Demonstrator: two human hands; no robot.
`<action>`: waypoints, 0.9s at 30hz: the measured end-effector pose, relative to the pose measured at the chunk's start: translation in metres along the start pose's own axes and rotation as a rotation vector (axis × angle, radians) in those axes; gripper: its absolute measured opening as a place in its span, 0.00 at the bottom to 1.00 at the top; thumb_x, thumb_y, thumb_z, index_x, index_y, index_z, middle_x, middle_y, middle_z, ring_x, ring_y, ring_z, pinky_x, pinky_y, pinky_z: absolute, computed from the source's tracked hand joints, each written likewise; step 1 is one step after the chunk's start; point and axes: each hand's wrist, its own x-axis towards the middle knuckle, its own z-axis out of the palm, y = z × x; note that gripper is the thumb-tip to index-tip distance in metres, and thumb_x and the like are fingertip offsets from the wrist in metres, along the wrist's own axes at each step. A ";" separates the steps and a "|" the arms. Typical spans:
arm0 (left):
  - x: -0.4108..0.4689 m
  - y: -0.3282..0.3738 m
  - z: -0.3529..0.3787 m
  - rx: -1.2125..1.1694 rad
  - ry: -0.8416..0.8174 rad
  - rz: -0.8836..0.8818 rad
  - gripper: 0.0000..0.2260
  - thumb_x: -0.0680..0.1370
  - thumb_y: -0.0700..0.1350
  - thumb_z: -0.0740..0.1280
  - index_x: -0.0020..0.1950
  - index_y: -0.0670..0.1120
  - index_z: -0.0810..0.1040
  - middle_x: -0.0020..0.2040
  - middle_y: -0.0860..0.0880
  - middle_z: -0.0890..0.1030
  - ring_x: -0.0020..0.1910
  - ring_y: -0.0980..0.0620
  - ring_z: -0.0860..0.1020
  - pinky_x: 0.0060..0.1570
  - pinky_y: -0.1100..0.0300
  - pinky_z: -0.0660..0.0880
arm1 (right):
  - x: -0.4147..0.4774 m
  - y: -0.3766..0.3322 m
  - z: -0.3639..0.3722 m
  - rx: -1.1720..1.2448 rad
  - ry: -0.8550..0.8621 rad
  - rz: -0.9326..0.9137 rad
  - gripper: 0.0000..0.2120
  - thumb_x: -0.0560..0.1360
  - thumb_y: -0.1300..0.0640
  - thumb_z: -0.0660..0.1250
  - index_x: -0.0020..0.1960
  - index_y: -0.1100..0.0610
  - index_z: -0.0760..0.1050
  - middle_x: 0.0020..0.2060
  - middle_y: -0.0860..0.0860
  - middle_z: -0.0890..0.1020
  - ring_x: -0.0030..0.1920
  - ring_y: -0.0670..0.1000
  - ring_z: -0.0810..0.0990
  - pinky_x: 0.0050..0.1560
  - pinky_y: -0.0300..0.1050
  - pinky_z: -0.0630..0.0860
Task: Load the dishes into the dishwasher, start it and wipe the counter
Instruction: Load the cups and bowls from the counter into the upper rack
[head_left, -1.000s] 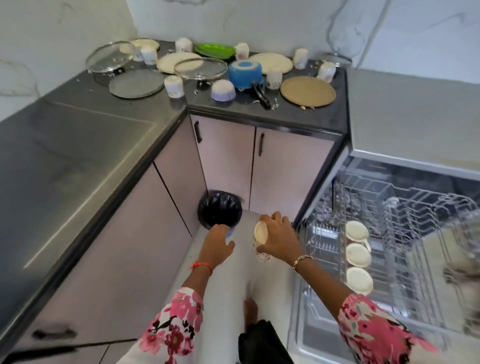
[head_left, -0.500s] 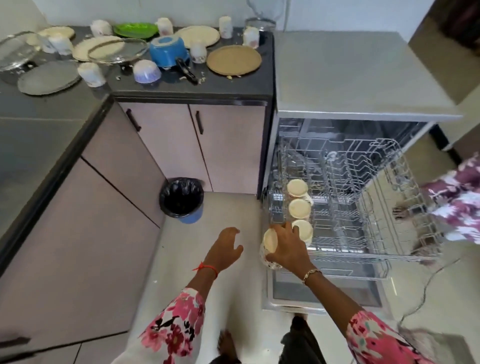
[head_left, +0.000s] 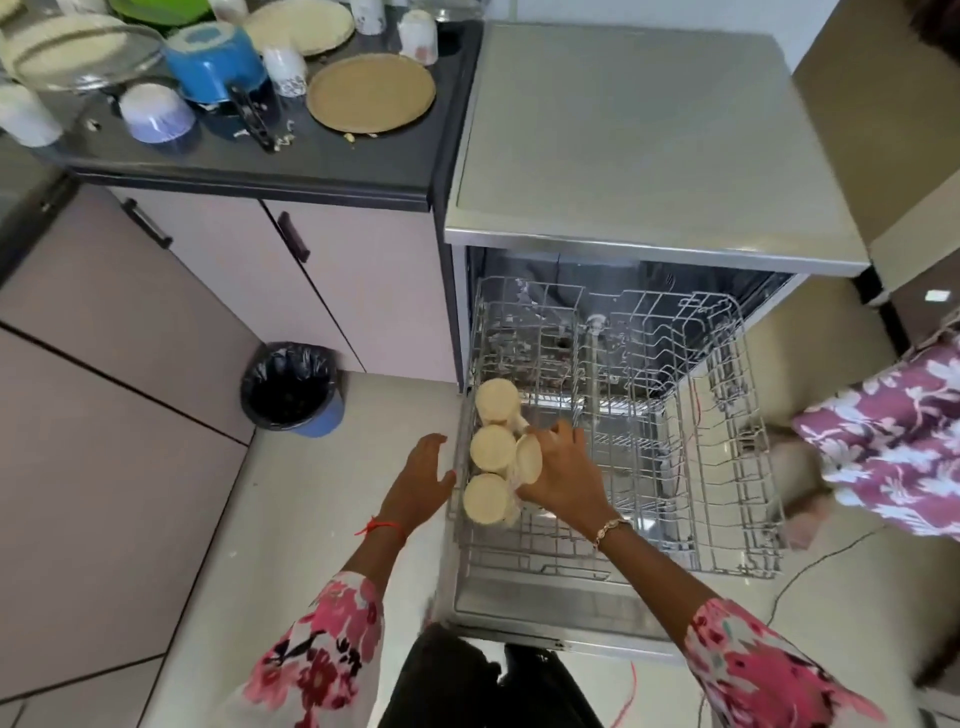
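Note:
The dishwasher (head_left: 649, 156) stands open with its wire rack (head_left: 675, 415) pulled out. Three cream cups sit upside down in a column at the rack's left edge, the farthest (head_left: 497, 399), a middle one (head_left: 491, 448) and the nearest (head_left: 485, 503). My right hand (head_left: 563, 470) is shut on a fourth cup (head_left: 529, 458), held tilted just right of the middle one, inside the rack. My left hand (head_left: 422, 480) hovers open beside the rack's left edge, holding nothing. On the dark counter (head_left: 363, 161) remain a tan plate (head_left: 370, 92), a blue pot (head_left: 214, 62), an upturned bowl (head_left: 156, 111) and several cups.
A bin with a black liner (head_left: 291, 387) stands on the floor by the cabinets. Another person in a purple floral garment (head_left: 893, 436) is at the rack's right side. The open dishwasher door (head_left: 545, 613) lies low in front of me. Crumbs dot the counter.
The view swung right from the counter corner to the dishwasher. My right hand carried the cup from above the floor into the rack, beside the three cups; my left hand followed alongside.

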 end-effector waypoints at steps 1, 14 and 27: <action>0.008 0.002 0.002 0.005 -0.004 -0.009 0.24 0.78 0.40 0.63 0.72 0.38 0.60 0.72 0.41 0.62 0.72 0.44 0.62 0.70 0.56 0.58 | 0.010 0.005 -0.004 0.009 0.003 0.002 0.41 0.63 0.48 0.77 0.70 0.54 0.62 0.62 0.55 0.65 0.63 0.57 0.64 0.54 0.50 0.76; 0.136 0.012 0.017 0.012 -0.102 -0.112 0.31 0.80 0.43 0.57 0.75 0.37 0.42 0.77 0.40 0.45 0.76 0.45 0.47 0.73 0.58 0.46 | 0.179 0.035 -0.001 -0.019 0.134 0.097 0.41 0.66 0.45 0.74 0.72 0.54 0.59 0.67 0.61 0.62 0.68 0.63 0.59 0.61 0.57 0.72; 0.161 -0.003 0.036 -0.161 -0.158 -0.237 0.34 0.77 0.34 0.59 0.76 0.45 0.42 0.72 0.40 0.62 0.67 0.44 0.68 0.63 0.58 0.67 | 0.255 0.029 0.073 0.040 0.004 0.122 0.43 0.65 0.48 0.76 0.73 0.55 0.59 0.71 0.61 0.58 0.70 0.64 0.57 0.57 0.59 0.75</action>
